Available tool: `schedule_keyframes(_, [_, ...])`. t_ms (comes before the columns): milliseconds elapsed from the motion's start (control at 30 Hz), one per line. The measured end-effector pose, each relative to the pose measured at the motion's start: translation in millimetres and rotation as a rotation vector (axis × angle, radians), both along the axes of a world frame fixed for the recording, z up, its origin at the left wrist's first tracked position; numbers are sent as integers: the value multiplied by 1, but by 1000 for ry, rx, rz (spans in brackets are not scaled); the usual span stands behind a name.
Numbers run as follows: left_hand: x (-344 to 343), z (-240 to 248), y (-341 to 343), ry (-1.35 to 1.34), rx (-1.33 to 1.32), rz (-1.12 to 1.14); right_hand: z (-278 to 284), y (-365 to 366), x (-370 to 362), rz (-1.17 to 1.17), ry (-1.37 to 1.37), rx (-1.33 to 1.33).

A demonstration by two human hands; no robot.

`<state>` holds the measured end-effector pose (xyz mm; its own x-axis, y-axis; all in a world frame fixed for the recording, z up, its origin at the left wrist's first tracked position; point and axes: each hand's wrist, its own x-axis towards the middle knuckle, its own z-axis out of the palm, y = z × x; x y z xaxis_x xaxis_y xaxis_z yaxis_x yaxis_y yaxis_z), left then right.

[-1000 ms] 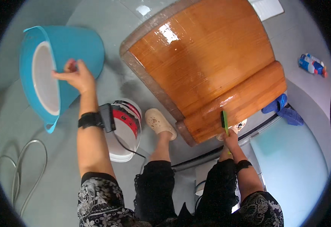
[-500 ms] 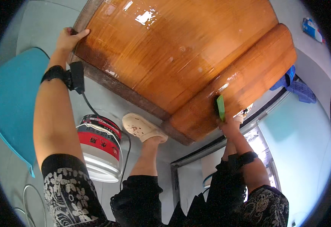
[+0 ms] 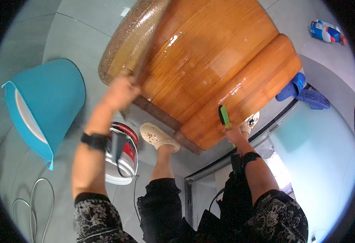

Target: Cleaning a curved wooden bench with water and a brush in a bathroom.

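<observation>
A wet, shiny brown bamboo mat (image 3: 210, 60) with a dark cloth border spreads before me. Its left edge is raised and folds over, showing a tan woven underside (image 3: 130, 44). My left hand (image 3: 122, 91), smeared by motion, is closed round the border at that raised edge. In my right hand (image 3: 235, 135) is a scrubbing brush (image 3: 224, 116) with a green back and dark bristles. The brush is at the mat's near right section, bristles facing left; whether they touch the surface I cannot tell.
A teal tub (image 3: 60, 93) lies tipped at the left, near a grey hose (image 3: 49, 202). A white and red bucket (image 3: 122, 162) stands by my left clog (image 3: 157, 135). Blue slippers (image 3: 301, 93) and blue-white bottles (image 3: 325, 31) lie at the right. A door track (image 3: 262, 131) crosses nearby.
My left hand has moved right and nearer, lifting the mat's left edge so its underside shows. The brush has shifted slightly left in my right hand. The view has shifted, showing more of the tub.
</observation>
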<state>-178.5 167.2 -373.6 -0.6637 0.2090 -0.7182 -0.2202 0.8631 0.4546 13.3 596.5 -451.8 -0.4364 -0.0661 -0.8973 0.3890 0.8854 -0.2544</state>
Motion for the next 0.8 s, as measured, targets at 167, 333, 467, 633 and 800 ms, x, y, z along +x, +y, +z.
schedule_keyframes(167, [87,65,95,86,490,61,41,-20,-6,-1038,-195,-92])
schedule_keyframes(333, [124,96,164,42,613,-20,75,19,-31,-1410,-12,-256])
schedule_keyframes(467, [158,101,211,-51,556,-105,126,25,-88,-1427,124,-329])
schedule_keyframes(633, [181,89,252,-33,390,-154,166,-3,-123,-1065,381,-291])
schedule_keyframes(800, [180,93,262,-19,273,-138,163,-15,-133,-1047,474,-167])
